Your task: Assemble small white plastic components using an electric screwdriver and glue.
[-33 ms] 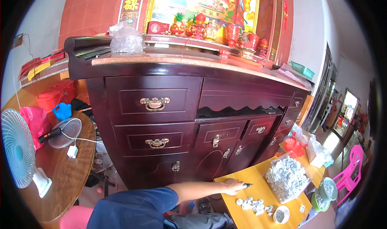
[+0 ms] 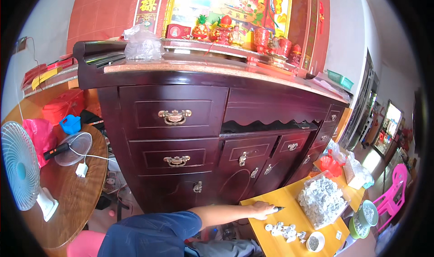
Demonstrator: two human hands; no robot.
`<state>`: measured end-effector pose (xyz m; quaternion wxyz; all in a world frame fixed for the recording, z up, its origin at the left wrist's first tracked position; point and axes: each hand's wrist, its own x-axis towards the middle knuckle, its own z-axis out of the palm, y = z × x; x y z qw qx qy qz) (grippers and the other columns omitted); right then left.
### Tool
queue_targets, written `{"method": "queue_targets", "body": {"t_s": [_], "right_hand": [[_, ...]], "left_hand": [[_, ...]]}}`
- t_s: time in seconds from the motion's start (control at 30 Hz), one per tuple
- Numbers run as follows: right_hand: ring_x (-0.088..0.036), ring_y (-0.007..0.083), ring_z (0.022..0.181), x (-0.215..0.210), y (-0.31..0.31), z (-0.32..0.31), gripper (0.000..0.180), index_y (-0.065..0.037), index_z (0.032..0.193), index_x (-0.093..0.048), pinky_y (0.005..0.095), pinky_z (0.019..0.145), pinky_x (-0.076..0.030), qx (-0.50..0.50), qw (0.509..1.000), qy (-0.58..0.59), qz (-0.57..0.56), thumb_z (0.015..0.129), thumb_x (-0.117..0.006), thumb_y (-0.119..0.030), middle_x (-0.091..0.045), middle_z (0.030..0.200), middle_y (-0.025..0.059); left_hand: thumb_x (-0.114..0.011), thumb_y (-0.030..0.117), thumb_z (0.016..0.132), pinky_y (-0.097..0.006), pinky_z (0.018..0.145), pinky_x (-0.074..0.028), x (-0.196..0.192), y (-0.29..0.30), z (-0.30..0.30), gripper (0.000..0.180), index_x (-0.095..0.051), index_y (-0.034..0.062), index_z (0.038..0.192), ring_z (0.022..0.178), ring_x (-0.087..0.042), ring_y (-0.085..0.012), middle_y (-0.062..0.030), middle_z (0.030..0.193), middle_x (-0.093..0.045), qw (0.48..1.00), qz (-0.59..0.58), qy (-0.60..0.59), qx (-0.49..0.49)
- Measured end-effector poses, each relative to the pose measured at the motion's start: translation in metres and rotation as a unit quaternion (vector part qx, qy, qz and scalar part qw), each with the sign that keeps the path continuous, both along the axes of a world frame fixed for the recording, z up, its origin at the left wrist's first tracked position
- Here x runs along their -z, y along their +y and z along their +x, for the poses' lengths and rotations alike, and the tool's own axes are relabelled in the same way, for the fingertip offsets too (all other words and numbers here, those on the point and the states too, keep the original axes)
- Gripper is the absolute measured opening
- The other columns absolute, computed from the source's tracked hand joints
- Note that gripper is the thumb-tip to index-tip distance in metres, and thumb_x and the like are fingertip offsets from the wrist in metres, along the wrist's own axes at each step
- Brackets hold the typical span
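My left hand [image 2: 261, 210] rests over the yellow table [image 2: 251, 205], its arm in a dark blue sleeve reaching across. The fingers are closed around a small dark tool with a pointed tip [image 2: 280, 208]; its exact kind is too small to tell. Just below the hand lie several small white parts [image 2: 285, 230]. Beside them stands a white bowl [image 2: 321, 240] with small grey bits inside. To the right of the hand, a clear plastic box [image 2: 346, 202] is heaped with white and grey pieces. My right hand is out of view.
A dark wooden cabinet [image 2: 181, 144] stands behind the table. Green buckets [image 2: 369, 211] and a pink chair [image 2: 398, 184] are at the right. A red plastic item [image 2: 331, 165] sits at the table's far end. On the left, a fan [image 2: 20, 166] stands on a round wooden table [image 2: 83, 202].
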<state>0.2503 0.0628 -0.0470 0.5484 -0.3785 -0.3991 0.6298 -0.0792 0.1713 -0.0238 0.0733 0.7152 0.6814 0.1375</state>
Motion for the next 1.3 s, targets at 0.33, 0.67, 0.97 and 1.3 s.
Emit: {"method": "queue_targets", "body": {"t_s": [0.33,0.67,0.97,1.3], "right_hand": [[-0.061,0.0153,0.083,0.031,0.011,0.011,0.028,0.002,0.122,-0.059,0.0256,0.071,-0.051,-0.039,0.993,0.104,-0.030,0.098,-0.052,-0.011,-0.064,0.103,0.0090],[-0.067,0.0269,0.101,-0.015,-0.006,-0.009,0.041,0.004,0.139,-0.046,0.0347,0.088,-0.055,-0.097,0.972,0.190,-0.101,0.099,-0.045,-0.007,-0.058,0.130,0.0224],[-0.064,0.0171,0.102,-0.019,-0.014,-0.014,0.041,-0.002,0.137,-0.049,0.0276,0.088,-0.050,-0.058,0.996,0.044,0.045,0.097,-0.058,-0.005,-0.060,0.129,0.0153],[-0.062,0.0143,0.104,-0.013,-0.011,-0.016,0.037,0.000,0.134,-0.049,0.0272,0.091,-0.048,-0.089,0.994,0.063,0.029,0.099,-0.056,-0.006,-0.062,0.125,0.0117]], "left_hand": [[-0.066,0.031,0.084,-0.042,0.053,-0.048,-0.017,0.020,0.015,0.025,-0.060,0.0079,0.092,0.062,-0.063,-0.0261,-0.0133,0.075,-0.066,0.985,-0.031,-0.167,0.033],[-0.064,0.027,0.091,-0.035,0.079,-0.053,0.019,0.007,-0.035,0.044,-0.059,0.0006,0.125,0.085,-0.067,-0.0236,-0.0168,0.101,-0.068,0.978,0.099,-0.182,-0.017],[-0.070,0.005,0.079,-0.037,0.076,-0.053,-0.040,-0.019,-0.001,0.034,-0.060,0.0022,0.112,0.081,-0.063,-0.0272,-0.0138,0.097,-0.065,0.953,0.261,-0.146,0.039],[-0.067,-0.003,0.074,-0.038,0.067,-0.054,-0.070,-0.119,0.153,0.053,-0.052,0.0026,0.124,0.074,-0.064,-0.0268,-0.0093,0.083,-0.061,0.939,0.196,-0.199,0.203]]}}
